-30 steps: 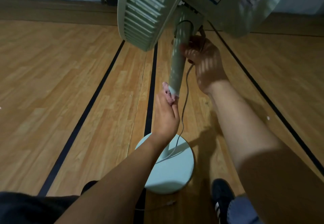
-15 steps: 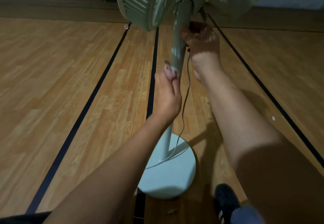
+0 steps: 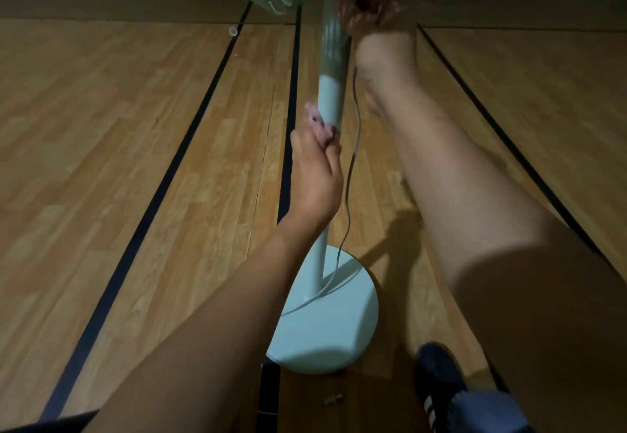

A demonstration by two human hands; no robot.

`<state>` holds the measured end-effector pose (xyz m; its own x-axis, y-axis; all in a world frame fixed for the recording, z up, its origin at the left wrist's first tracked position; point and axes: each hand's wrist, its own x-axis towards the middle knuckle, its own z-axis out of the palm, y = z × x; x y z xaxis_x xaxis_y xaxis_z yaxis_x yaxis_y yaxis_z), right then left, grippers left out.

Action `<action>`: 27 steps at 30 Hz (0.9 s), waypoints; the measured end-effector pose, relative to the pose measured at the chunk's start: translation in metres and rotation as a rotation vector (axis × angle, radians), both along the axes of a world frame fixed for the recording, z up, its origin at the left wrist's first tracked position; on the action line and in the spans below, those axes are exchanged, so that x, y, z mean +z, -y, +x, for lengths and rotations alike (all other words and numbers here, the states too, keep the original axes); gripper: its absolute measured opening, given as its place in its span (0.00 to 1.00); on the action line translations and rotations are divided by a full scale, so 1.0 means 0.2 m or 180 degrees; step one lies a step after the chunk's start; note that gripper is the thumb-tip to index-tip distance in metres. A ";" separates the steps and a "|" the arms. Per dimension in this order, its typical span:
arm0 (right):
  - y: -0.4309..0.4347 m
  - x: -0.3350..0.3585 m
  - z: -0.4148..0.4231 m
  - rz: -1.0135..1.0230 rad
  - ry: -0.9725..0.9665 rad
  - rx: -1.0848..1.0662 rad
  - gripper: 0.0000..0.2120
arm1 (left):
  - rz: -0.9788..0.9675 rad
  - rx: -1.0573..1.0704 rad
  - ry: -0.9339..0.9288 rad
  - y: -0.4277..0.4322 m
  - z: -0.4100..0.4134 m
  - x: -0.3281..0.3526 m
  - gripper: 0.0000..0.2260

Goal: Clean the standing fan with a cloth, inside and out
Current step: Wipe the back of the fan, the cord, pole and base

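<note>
Standing pale-green plastic fan pole (image 3: 330, 100) runs upright between both hands, its long axis passing through the left hand (image 3: 317, 174), whose fingers pinch a crumpled pink cloth (image 3: 320, 125) against it, while the right hand (image 3: 376, 22) grips it higher up.

A dark striped shoe (image 3: 437, 385) rests on the black-lined wooden floor (image 3: 135, 161).

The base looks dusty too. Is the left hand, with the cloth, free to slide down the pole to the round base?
Probably yes: the left hand grips the cloth on the pole, bare below down to the base; only the thin cord hangs alongside.
</note>
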<state>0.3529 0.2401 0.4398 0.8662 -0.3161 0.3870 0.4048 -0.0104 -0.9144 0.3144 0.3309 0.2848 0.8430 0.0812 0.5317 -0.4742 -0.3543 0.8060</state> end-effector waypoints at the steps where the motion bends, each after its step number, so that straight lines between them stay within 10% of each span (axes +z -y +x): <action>1: 0.00 0.00 0.01 0.0096 -0.0037 0.0010 0.02 | 0.0042 -0.0031 -0.0027 0.00 -0.02 -0.06 0.11; 10: 0.05 0.00 0.04 0.0301 -0.0215 -0.0106 0.02 | 0.0252 -0.0011 -0.0471 -0.02 -0.18 -0.47 0.06; 27: 0.06 -0.02 0.04 0.0299 -0.0146 -0.0276 0.07 | 0.0051 -0.0134 -0.0294 0.06 0.01 0.04 0.13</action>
